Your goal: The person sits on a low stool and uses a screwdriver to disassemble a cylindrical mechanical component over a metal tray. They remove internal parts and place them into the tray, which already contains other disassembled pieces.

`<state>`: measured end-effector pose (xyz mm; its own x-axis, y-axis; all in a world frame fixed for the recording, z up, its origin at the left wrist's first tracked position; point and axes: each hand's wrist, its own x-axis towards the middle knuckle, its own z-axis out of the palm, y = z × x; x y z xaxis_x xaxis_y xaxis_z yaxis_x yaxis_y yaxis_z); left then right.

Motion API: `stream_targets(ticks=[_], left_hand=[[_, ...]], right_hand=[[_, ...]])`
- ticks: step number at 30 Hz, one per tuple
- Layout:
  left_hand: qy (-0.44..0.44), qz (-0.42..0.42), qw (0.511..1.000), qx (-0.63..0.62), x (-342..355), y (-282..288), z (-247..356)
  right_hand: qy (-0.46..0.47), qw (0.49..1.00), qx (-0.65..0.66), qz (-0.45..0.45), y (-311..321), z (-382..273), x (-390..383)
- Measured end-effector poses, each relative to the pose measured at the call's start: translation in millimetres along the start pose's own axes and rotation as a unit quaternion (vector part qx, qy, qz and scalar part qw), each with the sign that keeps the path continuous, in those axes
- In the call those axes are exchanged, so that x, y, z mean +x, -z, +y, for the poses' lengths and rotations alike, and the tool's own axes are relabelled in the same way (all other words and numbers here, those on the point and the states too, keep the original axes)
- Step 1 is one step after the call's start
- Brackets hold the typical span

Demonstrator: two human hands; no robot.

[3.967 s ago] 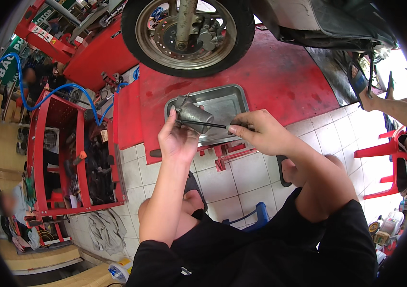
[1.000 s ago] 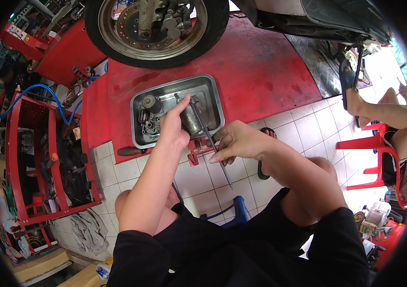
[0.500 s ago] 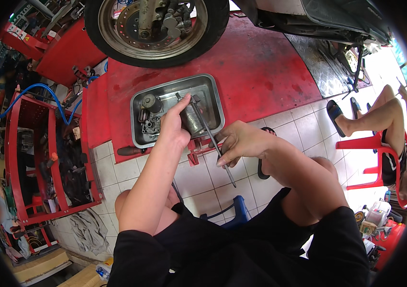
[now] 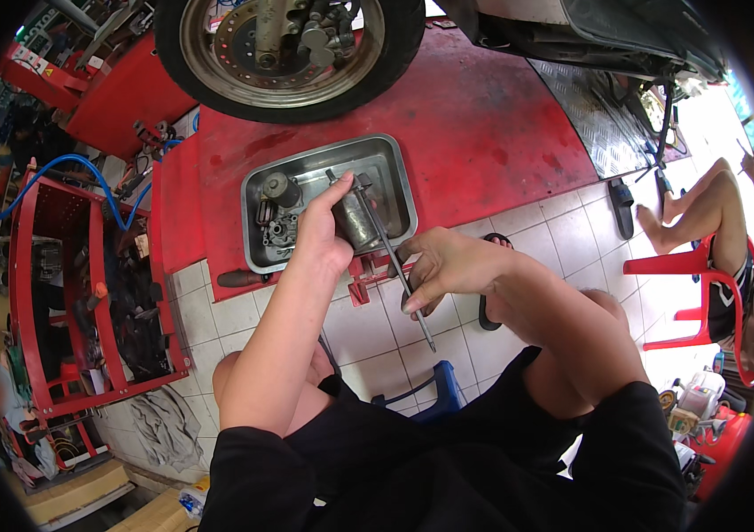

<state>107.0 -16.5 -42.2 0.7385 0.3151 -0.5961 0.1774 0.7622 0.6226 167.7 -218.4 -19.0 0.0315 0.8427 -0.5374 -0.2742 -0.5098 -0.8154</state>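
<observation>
My left hand (image 4: pixel 319 226) grips a worn grey metal cylinder (image 4: pixel 355 223), tilted over the right half of a steel tray (image 4: pixel 408 197). Across the cylinder's right side runs a long thin metal rod (image 4: pixel 397 262), slanting down toward me with its lower end free above the floor. Fingers and thumb of my right hand (image 4: pixel 449 266) are closed around the rod's lower part; whether it is a tool's shaft I cannot tell. Inside the tray, left of my left hand, lie a round metal part (image 4: pixel 281 190) and several small metal parts (image 4: pixel 279 230).
The tray rests on a red platform (image 4: pixel 483 124), below a motorcycle's front wheel (image 4: pixel 306 111). A dark handle (image 4: pixel 239 278) lies by its front edge. A red tool rack (image 4: pixel 102 301) stands left. Rightward, a person (image 4: pixel 722 204) sits on a red chair (image 4: pixel 700 266).
My hands keep their hold on the cylinder and the rod, with the rod slightly shifted or turned. The seated person's foot has come out of its slipper.
</observation>
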Motion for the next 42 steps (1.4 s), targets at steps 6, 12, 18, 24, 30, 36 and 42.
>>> stream_targets(ticks=[6,12,18,24,30,36,42], left_hand=[[0.007,0.004,1.0,0.007,1,0,0],[0.012,-0.003,1.0,0.0,-1,-1,0],[0.009,-0.008,1.0,0.012,0,0,0],[0.001,-0.001,1.0,0.008,-1,-1,1],[0.002,-0.002,1.0,0.006,0,-1,2],[0.002,0.0,1.0,0.006,-1,-1,2],[0.004,-0.006,1.0,0.006,-1,-1,1]], right_hand=[[0.044,0.999,0.011,0.01,-3,0,1],[0.033,0.998,0.044,0.025,-7,-1,-5],[0.038,0.998,-0.011,0.04,-4,-1,2],[0.078,0.992,0.096,0.032,-11,4,0],[0.036,0.998,-0.032,0.043,-5,-1,2],[0.069,0.993,0.092,0.033,-11,2,0],[0.037,0.998,0.013,0.046,-2,-4,-5]])
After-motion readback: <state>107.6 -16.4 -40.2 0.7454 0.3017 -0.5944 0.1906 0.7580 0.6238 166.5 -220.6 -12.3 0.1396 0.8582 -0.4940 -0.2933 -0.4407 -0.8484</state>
